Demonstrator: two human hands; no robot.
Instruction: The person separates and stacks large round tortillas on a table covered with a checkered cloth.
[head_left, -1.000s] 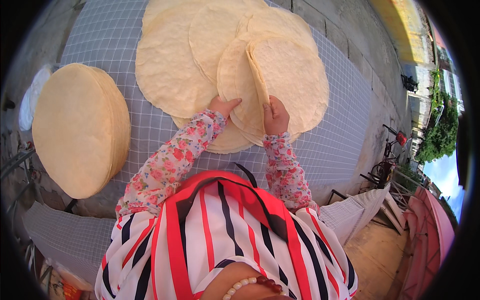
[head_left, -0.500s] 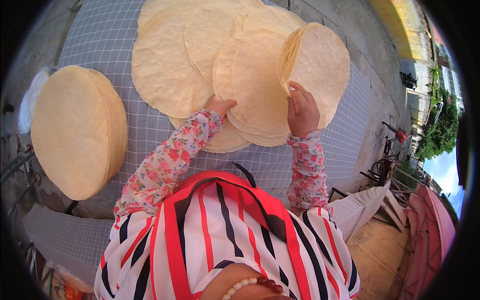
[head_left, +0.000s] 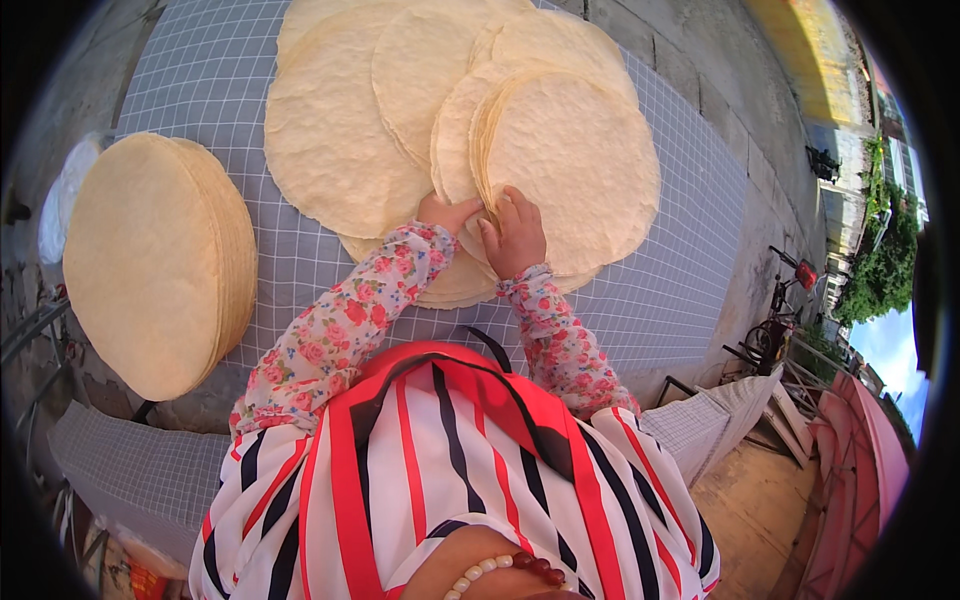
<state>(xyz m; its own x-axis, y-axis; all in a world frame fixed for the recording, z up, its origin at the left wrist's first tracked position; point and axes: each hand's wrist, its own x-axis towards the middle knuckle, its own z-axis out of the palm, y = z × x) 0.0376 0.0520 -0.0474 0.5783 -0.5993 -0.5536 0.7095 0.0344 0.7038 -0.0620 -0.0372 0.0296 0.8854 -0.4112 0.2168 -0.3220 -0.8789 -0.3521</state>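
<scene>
Flatbreads (head_left: 570,170), uppermost, shifted left | right hand (head_left: 516,238) now beside left hand (head_left: 446,212) | both hands at edges, grip unclear

Soft daylight falls evenly over the flat rounds (head_left: 575,170) and the bench (head_left: 690,260), with only faint, blurred-edged shading where the layers overlap. The side of the upright stack (head_left: 150,270) is darker than its pale face. Stronger light catches the yellow wall (head_left: 800,60) at the upper right, and the sky (head_left: 895,350) glows at the right rim. The centre looks reasonably sharp; the tree (head_left: 880,270) and distant buildings lose fine detail. Fisheye distortion bows the bench's grid lines and tilts the street, while black vignetting swallows the corners.
</scene>
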